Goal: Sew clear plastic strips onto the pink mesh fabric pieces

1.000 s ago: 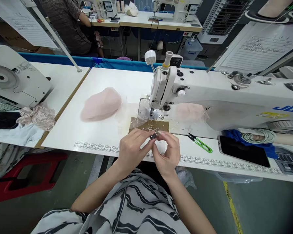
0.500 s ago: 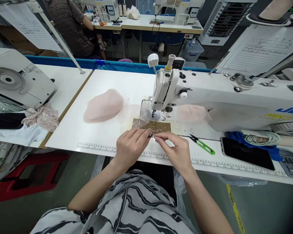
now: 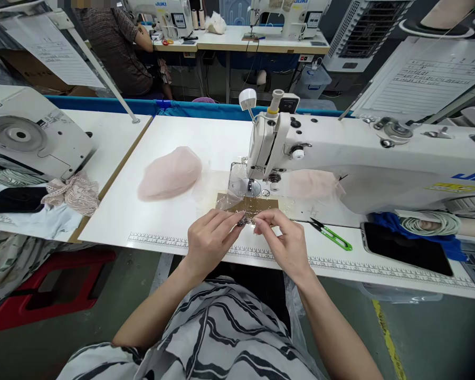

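My left hand (image 3: 210,240) pinches a small dark metallic part (image 3: 242,220) between thumb and fingertips, at the table's front edge. Just right of it, my right hand (image 3: 287,243) has thumb and forefinger pressed together; whatever lies between them is too small to make out. The fingertips of both hands are slightly apart. Beyond them a brown plate (image 3: 261,205) lies before the needle area of the white sewing machine (image 3: 267,148). Sheer pink fabric (image 3: 170,174) rests to the left, and another pink piece (image 3: 312,183) lies under the machine arm.
Green thread snips (image 3: 332,237) and a black phone (image 3: 406,248) lie right of my right hand. A ruler strip (image 3: 158,241) runs along the front edge. Another machine (image 3: 35,132) stands left. A person (image 3: 114,47) sits at the back left.
My right hand's fingertips have drawn a little away from my left hand, and more of the dark part shows. The view has shifted slightly.
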The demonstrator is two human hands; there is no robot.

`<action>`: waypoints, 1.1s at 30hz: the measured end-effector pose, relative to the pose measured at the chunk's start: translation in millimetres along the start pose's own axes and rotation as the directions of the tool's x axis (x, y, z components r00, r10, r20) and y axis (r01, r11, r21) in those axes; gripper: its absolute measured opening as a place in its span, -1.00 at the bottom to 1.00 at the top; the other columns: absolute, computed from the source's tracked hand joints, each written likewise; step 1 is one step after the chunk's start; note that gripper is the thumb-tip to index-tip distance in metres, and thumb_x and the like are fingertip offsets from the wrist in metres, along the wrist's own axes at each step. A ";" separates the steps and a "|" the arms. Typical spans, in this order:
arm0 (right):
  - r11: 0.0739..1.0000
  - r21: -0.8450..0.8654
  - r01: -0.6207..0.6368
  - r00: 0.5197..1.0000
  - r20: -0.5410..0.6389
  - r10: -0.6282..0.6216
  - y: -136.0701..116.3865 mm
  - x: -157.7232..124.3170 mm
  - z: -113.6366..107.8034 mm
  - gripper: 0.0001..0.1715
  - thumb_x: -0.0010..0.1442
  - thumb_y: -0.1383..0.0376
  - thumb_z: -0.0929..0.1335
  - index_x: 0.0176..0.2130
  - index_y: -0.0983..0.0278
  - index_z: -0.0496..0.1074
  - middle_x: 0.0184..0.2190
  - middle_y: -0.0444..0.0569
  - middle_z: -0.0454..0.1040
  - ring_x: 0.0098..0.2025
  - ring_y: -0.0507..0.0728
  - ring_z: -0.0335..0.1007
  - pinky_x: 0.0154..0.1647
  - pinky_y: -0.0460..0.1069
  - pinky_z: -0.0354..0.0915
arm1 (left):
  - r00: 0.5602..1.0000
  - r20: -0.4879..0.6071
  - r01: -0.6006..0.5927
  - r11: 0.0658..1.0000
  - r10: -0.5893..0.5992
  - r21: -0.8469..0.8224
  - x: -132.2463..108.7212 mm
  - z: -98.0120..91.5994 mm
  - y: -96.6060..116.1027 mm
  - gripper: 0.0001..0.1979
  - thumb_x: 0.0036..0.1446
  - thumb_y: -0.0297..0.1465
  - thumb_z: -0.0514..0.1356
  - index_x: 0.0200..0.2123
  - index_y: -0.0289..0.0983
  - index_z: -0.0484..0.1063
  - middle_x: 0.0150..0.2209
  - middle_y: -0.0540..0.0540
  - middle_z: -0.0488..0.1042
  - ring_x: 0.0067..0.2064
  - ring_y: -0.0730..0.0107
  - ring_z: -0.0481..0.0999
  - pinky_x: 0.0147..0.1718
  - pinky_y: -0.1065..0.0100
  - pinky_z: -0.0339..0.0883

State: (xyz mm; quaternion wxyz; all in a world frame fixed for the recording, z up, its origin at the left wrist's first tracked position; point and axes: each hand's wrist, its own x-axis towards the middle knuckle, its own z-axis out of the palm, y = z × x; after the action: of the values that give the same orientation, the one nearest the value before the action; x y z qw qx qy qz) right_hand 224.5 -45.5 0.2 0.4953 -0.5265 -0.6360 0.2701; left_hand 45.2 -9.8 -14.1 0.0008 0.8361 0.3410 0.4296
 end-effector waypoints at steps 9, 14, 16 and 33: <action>1.000 0.012 -0.009 0.997 0.073 0.008 -1.1 -0.6 -3.8 -0.85 0.35 0.27 0.29 -0.27 0.22 0.43 -0.44 -0.13 0.45 -0.43 0.00 0.38 -0.62 -0.16 0.18 | 0.931 0.116 0.357 0.802 -0.345 -0.479 -1.1 -1.8 7.0 -0.86 0.23 -0.40 0.26 -0.14 -0.18 0.56 -0.24 -0.04 0.63 -0.25 0.41 0.53 -0.36 0.40 0.42; 0.991 -0.068 0.118 0.986 0.130 -0.109 -6.9 1.0 -1.4 -0.83 0.36 0.32 0.26 -0.29 0.21 0.39 -0.48 -0.16 0.41 -0.46 0.00 0.32 -0.50 -0.11 0.24 | 0.869 0.159 0.461 0.652 -0.468 -0.602 -2.3 -1.9 9.4 -0.87 0.21 -0.37 0.28 -0.16 -0.16 0.59 -0.25 -0.04 0.61 -0.27 0.43 0.51 -0.32 0.39 0.41; 0.972 -0.108 0.211 0.969 0.158 -0.193 -7.7 0.5 -0.7 -0.85 0.37 0.35 0.26 -0.25 0.21 0.39 -0.46 -0.14 0.44 -0.42 0.02 0.35 -0.41 -0.08 0.28 | 0.848 0.184 0.490 0.603 -0.497 -0.630 -3.9 -1.2 7.0 -0.86 0.21 -0.36 0.28 -0.15 -0.15 0.59 -0.24 -0.04 0.60 -0.26 0.42 0.50 -0.31 0.38 0.40; 0.993 0.080 0.088 0.989 0.109 -0.097 -10.1 -3.3 -15.7 -0.89 0.32 0.37 0.32 -0.28 0.23 0.43 -0.47 -0.16 0.43 -0.42 -0.01 0.35 -0.43 -0.12 0.25 | 0.737 0.400 0.610 0.280 -0.545 -0.742 -3.2 1.0 -1.6 -0.83 0.14 -0.33 0.34 -0.16 -0.15 0.63 -0.13 -0.07 0.58 -0.23 0.42 0.48 -0.37 0.45 0.41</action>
State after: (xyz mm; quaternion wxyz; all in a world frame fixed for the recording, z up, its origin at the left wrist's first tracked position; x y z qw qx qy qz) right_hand 234.6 -54.5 13.5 0.4902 -0.4613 -0.6760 0.2997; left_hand 43.7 -10.1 -17.5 0.5681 0.5591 0.3686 0.4783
